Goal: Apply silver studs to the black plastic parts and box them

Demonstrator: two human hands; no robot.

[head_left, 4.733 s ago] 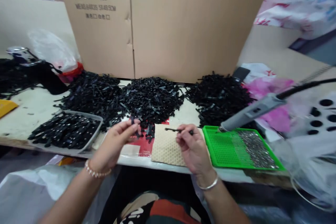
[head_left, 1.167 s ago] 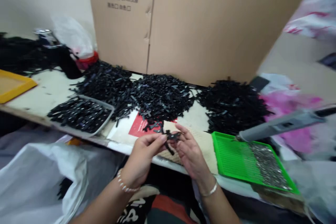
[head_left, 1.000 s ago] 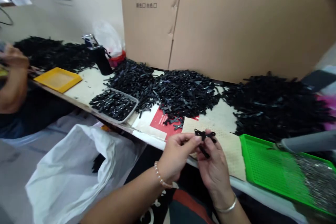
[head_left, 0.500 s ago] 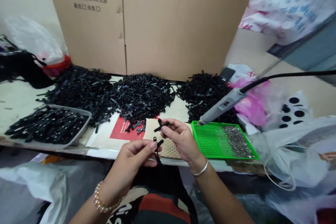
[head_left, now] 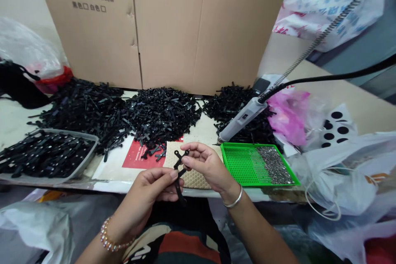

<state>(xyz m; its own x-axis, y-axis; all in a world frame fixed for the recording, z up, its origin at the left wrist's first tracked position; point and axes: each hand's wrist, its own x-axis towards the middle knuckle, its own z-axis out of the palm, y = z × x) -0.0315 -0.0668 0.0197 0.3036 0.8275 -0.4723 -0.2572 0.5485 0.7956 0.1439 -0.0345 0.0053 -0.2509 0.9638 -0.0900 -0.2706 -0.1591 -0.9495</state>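
Note:
My left hand (head_left: 150,192) pinches a thin black plastic strip (head_left: 178,181) that hangs down past the table edge. My right hand (head_left: 206,163) pinches a small black cross-shaped piece (head_left: 179,157) just above it, and the two pieces touch or nearly touch. Both hands hover over a beige honeycomb mat (head_left: 190,176) at the table's front edge. Behind them lie three heaps of black plastic parts (head_left: 163,113).
A green tray (head_left: 244,167) holding several small metal bits sits right of my hands, with a grey corded hand tool (head_left: 243,119) resting at its far edge. A clear tray of black strips (head_left: 46,157) stands at left. A cardboard box (head_left: 173,24) walls the back. Plastic bags (head_left: 346,173) crowd the right.
My hands held one joined piece together, then drew apart with a part in each; now they have come close again. The view swung right and steadied.

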